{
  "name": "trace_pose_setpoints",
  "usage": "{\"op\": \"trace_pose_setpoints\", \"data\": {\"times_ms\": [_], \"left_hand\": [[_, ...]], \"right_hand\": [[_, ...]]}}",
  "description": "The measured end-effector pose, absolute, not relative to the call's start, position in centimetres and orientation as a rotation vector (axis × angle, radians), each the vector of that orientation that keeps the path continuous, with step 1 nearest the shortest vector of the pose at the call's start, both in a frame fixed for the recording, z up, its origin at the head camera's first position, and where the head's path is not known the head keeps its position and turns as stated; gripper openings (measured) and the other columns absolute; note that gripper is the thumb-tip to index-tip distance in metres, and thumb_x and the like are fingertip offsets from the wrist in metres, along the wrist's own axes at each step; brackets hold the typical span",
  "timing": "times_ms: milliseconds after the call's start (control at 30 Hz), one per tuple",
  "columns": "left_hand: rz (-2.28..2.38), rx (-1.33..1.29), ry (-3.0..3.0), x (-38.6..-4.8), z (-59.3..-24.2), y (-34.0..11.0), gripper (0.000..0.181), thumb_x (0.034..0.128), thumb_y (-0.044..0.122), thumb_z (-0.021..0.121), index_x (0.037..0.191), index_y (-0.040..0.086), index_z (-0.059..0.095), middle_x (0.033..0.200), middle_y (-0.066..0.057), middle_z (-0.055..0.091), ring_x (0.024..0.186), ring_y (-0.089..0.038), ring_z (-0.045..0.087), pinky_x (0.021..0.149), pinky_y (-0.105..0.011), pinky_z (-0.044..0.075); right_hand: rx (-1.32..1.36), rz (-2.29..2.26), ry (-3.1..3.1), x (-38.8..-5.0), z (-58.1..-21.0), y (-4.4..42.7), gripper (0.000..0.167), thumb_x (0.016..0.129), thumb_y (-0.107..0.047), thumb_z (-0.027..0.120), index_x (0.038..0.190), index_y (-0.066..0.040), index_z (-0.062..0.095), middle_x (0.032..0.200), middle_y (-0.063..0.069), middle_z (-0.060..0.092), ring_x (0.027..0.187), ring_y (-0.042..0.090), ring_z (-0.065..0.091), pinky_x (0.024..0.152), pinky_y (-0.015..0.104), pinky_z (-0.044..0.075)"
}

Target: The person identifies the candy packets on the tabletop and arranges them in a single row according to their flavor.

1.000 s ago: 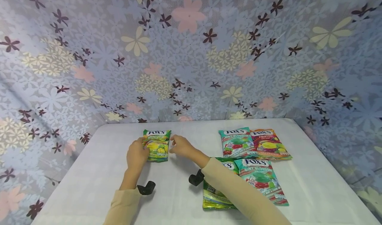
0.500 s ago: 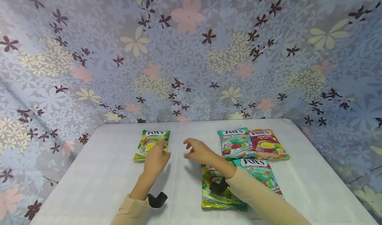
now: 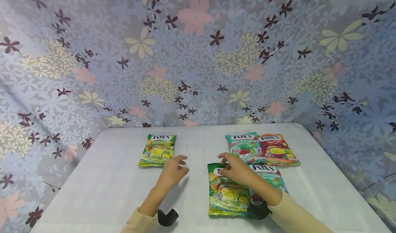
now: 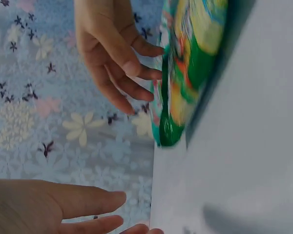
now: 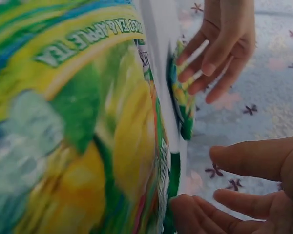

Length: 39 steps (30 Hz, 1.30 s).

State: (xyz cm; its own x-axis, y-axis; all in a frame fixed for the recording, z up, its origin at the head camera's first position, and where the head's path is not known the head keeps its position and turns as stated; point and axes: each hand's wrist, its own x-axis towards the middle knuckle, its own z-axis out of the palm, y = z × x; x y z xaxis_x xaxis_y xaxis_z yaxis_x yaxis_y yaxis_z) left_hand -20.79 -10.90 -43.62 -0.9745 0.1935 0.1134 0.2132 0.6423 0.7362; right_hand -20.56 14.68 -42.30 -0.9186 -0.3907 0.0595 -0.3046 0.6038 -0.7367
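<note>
A green and yellow Fox's Spring Tea candy bag lies at the far left of the white table. My left hand is just right of its lower corner, apart from it, fingers relaxed and holding nothing. A second Spring Tea bag lies nearer, right of centre. Over its top right part hovers my right hand, thumb and fingers spread. In the right wrist view, the right hand's fingertips are close to the bag's green top edge; whether they touch cannot be made out. The left wrist view shows my left hand with straight fingers.
A Mint Blossom bag overlaps a red Fruits bag at the back right. Another Mint Blossom bag lies in front, partly under my right forearm. A floral cloth rises behind the table.
My left hand has let go of the far-left bag, now slightly tilted, and moved right and nearer. My right hand has moved right, from beside that bag to above the nearer Spring Tea bag.
</note>
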Motion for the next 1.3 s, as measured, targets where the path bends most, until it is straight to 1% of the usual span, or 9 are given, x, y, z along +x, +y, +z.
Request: {"op": "trace_pose_setpoints", "data": {"times_ms": [200, 267, 467, 567, 800, 1000, 1067, 1200, 1300], "left_hand": [[-1.284, -0.447, -2.862, -20.1, -43.5, -8.8, 0.042, 0.0862, 0.01, 0.071, 0.125, -0.001, 0.06, 0.104, -0.015, 0.067, 0.09, -0.025, 0.066, 0.07, -0.038, 0.054], [-1.269, -0.455, -2.874, -20.0, -43.5, -8.2, 0.042, 0.0864, 0.011, 0.071, 0.125, -0.001, 0.06, 0.105, -0.015, 0.067, 0.09, -0.025, 0.066, 0.07, -0.039, 0.054], [-1.276, -0.481, -2.964, -19.6, -43.6, -6.8, 0.049, 0.0863, 0.019, 0.073, 0.129, 0.0, 0.057, 0.108, -0.015, 0.065, 0.092, -0.027, 0.065, 0.073, -0.041, 0.053], [-1.265, -0.514, -3.017, -19.4, -43.9, -6.2, 0.055, 0.0843, 0.025, 0.075, 0.13, 0.001, 0.056, 0.106, -0.013, 0.065, 0.088, -0.022, 0.064, 0.07, -0.037, 0.053], [-1.267, -0.535, -3.051, -19.0, -44.3, -5.5, 0.059, 0.0813, 0.026, 0.078, 0.13, 0.0, 0.056, 0.1, -0.012, 0.064, 0.075, -0.016, 0.058, 0.061, -0.033, 0.049], [-1.287, -0.539, -3.068, -18.8, -44.2, -5.3, 0.062, 0.0818, 0.028, 0.078, 0.131, -0.001, 0.054, 0.1, -0.011, 0.064, 0.074, -0.016, 0.058, 0.061, -0.032, 0.049], [-1.287, -0.535, -3.073, -18.7, -44.2, -5.4, 0.063, 0.0817, 0.028, 0.078, 0.132, -0.002, 0.053, 0.099, -0.011, 0.064, 0.075, -0.016, 0.06, 0.062, -0.033, 0.05], [-1.274, -0.534, -3.075, -18.7, -44.2, -5.5, 0.065, 0.0815, 0.029, 0.078, 0.131, -0.005, 0.053, 0.093, -0.007, 0.064, 0.073, -0.014, 0.059, 0.062, -0.032, 0.05], [-1.264, -0.54, -3.075, -18.7, -44.3, -5.5, 0.065, 0.0814, 0.029, 0.078, 0.129, -0.007, 0.054, 0.085, -0.002, 0.062, 0.067, -0.012, 0.055, 0.059, -0.029, 0.047]], "right_hand": [[-0.428, -1.179, 2.75, -18.9, -41.9, 16.9, 0.052, 0.087, -0.012, 0.073, 0.133, 0.0, 0.051, 0.1, 0.01, 0.059, 0.079, 0.018, 0.057, 0.06, 0.034, 0.047], [-0.373, -1.196, 2.713, -18.6, -41.8, 17.5, 0.056, 0.086, -0.011, 0.073, 0.135, 0.001, 0.049, 0.1, 0.011, 0.059, 0.071, 0.02, 0.057, 0.057, 0.035, 0.047], [-0.342, -1.188, 2.66, -17.9, -41.7, 18.5, 0.064, 0.084, -0.011, 0.075, 0.136, 0.008, 0.043, 0.099, 0.013, 0.058, 0.068, 0.019, 0.057, 0.056, 0.035, 0.048], [-0.311, -1.205, 2.631, -17.6, -41.5, 18.7, 0.064, 0.083, -0.01, 0.076, 0.135, 0.009, 0.043, 0.099, 0.014, 0.058, 0.067, 0.02, 0.058, 0.057, 0.036, 0.051], [-0.233, -1.172, 2.607, -17.3, -41.2, 18.9, 0.063, 0.083, -0.008, 0.076, 0.133, 0.009, 0.042, 0.091, 0.013, 0.056, 0.061, 0.022, 0.061, 0.057, 0.038, 0.052], [-0.152, -1.108, 2.588, -17.3, -41.4, 19.3, 0.064, 0.081, -0.007, 0.078, 0.131, 0.009, 0.042, 0.089, 0.014, 0.055, 0.059, 0.023, 0.062, 0.056, 0.038, 0.053], [-0.152, -1.095, 2.579, -17.4, -41.4, 19.4, 0.065, 0.081, -0.007, 0.078, 0.132, 0.013, 0.041, 0.088, 0.013, 0.056, 0.057, 0.023, 0.062, 0.058, 0.038, 0.054], [-0.136, -1.005, 2.629, -17.5, -41.5, 19.4, 0.054, 0.082, -0.011, 0.077, 0.12, 0.017, 0.049, 0.082, 0.011, 0.058, 0.052, 0.021, 0.062, 0.057, 0.036, 0.053], [-0.107, -0.918, 2.682, -17.6, -41.8, 19.3, 0.036, 0.084, -0.014, 0.076, 0.101, 0.012, 0.057, 0.076, 0.01, 0.057, 0.049, 0.02, 0.061, 0.054, 0.033, 0.051]]}}
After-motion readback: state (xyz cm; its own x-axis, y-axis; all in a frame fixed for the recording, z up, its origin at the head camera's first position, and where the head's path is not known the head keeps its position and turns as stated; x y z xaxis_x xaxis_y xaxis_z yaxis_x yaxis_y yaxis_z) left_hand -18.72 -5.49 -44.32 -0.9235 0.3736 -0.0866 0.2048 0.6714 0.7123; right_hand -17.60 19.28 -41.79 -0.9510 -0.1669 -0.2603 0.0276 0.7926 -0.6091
